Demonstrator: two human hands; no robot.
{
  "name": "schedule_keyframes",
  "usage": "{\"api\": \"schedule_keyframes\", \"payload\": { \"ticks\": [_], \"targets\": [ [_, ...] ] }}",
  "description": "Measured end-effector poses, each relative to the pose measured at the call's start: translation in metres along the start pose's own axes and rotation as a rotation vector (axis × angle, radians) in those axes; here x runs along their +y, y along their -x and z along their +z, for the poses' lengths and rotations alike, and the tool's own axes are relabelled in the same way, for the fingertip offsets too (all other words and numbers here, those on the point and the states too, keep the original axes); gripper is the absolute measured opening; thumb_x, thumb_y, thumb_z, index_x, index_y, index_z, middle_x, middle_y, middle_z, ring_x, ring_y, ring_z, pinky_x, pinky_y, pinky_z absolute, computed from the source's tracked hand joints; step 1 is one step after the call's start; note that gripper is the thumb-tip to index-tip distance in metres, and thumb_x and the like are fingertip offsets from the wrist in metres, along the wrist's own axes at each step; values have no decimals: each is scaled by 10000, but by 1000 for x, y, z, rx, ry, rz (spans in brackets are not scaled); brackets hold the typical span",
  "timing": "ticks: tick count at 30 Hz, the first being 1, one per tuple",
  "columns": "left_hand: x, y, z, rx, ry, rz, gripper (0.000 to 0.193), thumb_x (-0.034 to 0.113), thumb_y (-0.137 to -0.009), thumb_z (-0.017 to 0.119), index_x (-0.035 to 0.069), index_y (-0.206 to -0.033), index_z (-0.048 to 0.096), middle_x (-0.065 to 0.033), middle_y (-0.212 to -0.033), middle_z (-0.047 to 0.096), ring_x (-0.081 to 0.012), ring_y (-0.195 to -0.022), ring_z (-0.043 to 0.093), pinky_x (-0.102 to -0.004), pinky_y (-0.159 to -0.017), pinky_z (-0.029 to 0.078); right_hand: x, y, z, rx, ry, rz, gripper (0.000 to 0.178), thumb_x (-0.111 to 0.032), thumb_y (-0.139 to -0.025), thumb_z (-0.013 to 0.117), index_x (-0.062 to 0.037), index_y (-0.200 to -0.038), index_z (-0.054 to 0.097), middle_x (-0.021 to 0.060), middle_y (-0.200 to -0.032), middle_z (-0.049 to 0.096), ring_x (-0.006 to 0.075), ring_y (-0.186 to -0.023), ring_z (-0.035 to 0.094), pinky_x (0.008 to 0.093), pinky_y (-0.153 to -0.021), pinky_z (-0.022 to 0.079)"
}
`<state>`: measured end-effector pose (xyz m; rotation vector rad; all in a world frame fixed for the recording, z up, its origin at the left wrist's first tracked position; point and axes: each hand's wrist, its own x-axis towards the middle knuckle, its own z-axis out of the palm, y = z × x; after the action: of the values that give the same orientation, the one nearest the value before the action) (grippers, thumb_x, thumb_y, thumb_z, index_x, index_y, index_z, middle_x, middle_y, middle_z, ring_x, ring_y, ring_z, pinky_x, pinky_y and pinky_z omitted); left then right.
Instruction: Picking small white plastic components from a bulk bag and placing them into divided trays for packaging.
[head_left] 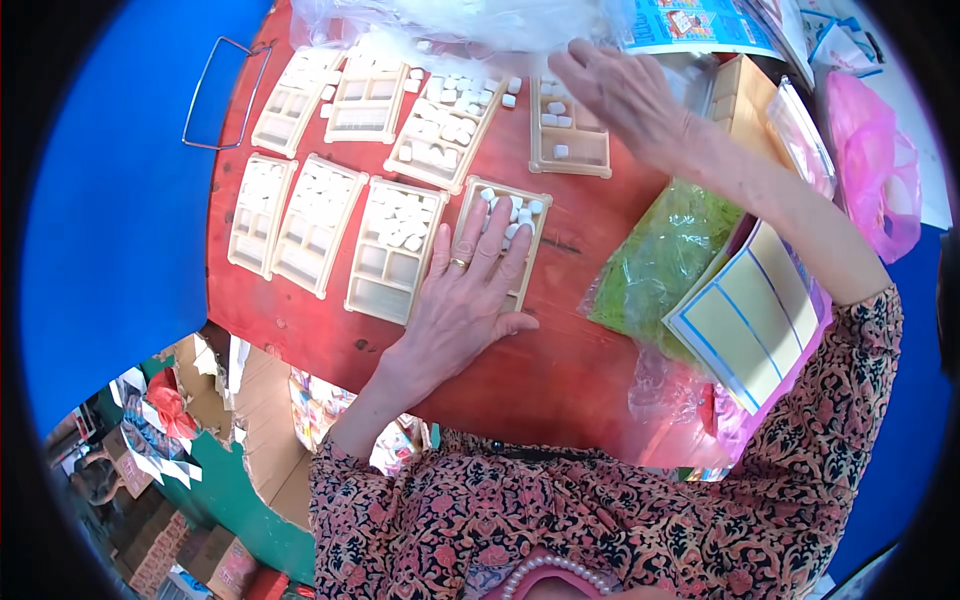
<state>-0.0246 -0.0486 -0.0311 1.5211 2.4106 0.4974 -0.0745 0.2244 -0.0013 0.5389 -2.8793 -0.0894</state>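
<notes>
**Clerk:** Entry one, work in hand?

**Operator:** White pieces (537, 207), small, portioned among compartment trays. I judge the step to be settling pieces into the covered tray (537, 240), just past twelve o'clock on the red surface (570, 385). Pieces show in its far end; my left hand (450, 305) hides much of the rest.

**Clerk:** Entry two, state of the fingers?

**Operator:** Left: spread flat and released, laid over the covered tray; pressing on pieces or just above them, I cannot tell. Right hand (630, 95), at one o'clock: fingers bent, near the clear plastic bag (450, 25) at twelve. Whether they grasp anything, I cannot tell.

**Clerk:** Entry three, stock about?

**Operator:** Sparse tray (590, 152), one o'clock: a few pieces, some bare floor. Part-filled tray (380, 298), ten o'clock: pieces heaped at its far end, nearer compartments bare. Green packet (665, 255), between two and three.

**Clerk:** Entry four, next move?

**Operator:** In my judgement, it calls for a straight lift of the left fingers, lest pieces ride over the dividers, and a small, controlled measure from the right.
</notes>
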Motion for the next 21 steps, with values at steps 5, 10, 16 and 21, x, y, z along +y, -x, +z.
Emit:
{"api": "schedule_keyframes", "payload": {
  "ticks": [5, 10, 16, 21],
  "targets": [
    [-12, -14, -42, 84, -21, -9, 814, 341, -732, 717, -2, -1369, 343, -239, -1495, 138, -399, -1390, 130, -593, -1066, 224, 53, -21, 14, 86, 127, 27, 274, -76, -795, 580, -34, -1008, 412, 143, -774, 533, 342, -669, 579, 417, -525, 449],
    [-59, -55, -81, 254, -209, -121, 691, 301, -841, 612, 67, -1418, 312, -181, -1513, 151, -380, -1393, 139, -510, -1110, 196, 63, -38, 22, 33, 73, 80, 239, -148, -861, 583, -31, -974, 407, 156, -712, 552, 371, -642, 573, 438, -514, 435],
    [-125, -112, -80, 467, -319, -27, 598, 191, -830, 648, 27, -1341, 382, -276, -1422, 260, -467, -1311, 273, -538, -1033, 328, 40, -36, 13, 34, -112, 199, 513, -154, -839, 613, -3, -1263, 368, 196, -886, 548, 389, -736, 587, 449, -619, 461],
    [-156, -180, -90, 326, -504, -54, 367, 126, -833, 626, 53, -1187, 562, -174, -1272, 495, -313, -1129, 515, -390, -920, 445, 86, -52, 32, 92, -106, 59, 409, -113, -821, 593, 26, -1173, 440, 233, -934, 551, 374, -811, 603, 447, -641, 486]
  ]
}}
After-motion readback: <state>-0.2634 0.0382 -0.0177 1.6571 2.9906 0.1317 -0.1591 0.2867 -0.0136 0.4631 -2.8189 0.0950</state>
